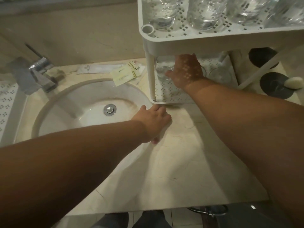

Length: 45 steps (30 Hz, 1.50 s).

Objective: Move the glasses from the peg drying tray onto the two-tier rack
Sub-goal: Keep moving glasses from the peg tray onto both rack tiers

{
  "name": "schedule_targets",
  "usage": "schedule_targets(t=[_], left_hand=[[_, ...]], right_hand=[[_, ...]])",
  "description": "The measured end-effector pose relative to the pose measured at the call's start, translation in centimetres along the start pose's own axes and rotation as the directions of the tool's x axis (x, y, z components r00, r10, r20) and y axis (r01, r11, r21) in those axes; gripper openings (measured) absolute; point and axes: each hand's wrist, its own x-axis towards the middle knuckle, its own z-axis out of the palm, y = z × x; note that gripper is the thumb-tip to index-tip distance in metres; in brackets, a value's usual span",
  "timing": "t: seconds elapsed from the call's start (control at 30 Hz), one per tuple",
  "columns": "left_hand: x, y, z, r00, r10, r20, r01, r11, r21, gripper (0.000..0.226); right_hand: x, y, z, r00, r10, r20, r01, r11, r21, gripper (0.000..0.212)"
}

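The white two-tier rack (148, 40) stands at the upper right of the counter. Several clear glasses (162, 12) fill its top tier. My right hand (185, 71) reaches under that tier and grips a clear glass (162, 71) standing at the left end of the perforated lower tier (166, 94). Another glass (220, 74) stands further right on the lower tier. My left hand (153, 120) rests palm-down on the counter by the sink rim, holding nothing. A strip of perforated white plastic (7, 102) shows at the left edge; no pegs can be made out on it.
A round white sink (92, 109) with a metal drain lies left of the rack, with a chrome tap (35, 73) behind it. Paper sachets (125, 74) lie on the counter behind the sink. Dark round holders (274, 84) and a pale soap (294, 82) sit right of the rack.
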Motion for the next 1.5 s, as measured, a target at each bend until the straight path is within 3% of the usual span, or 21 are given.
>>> schedule_targets(t=[0.53,1.07,1.5], left_hand=[[0.1,0.4,-0.3,1.000,-0.023,0.011,0.023,1.000,0.007,0.071],[0.2,0.8,0.1,0.999,-0.048,-0.013,0.048,0.998,0.027,0.076],[-0.2,0.7,0.1,0.999,-0.047,-0.001,0.047,0.999,0.000,0.071]], right_hand=[[2.5,0.7,1.8,0.990,0.023,-0.140,-0.026,0.999,-0.024,0.054],[3.8,-1.0,2.5,0.978,0.165,-0.131,-0.177,0.981,-0.084,0.069],[2.8,-0.8,2.6,0.973,0.123,-0.195,-0.151,0.979,-0.134,0.073]])
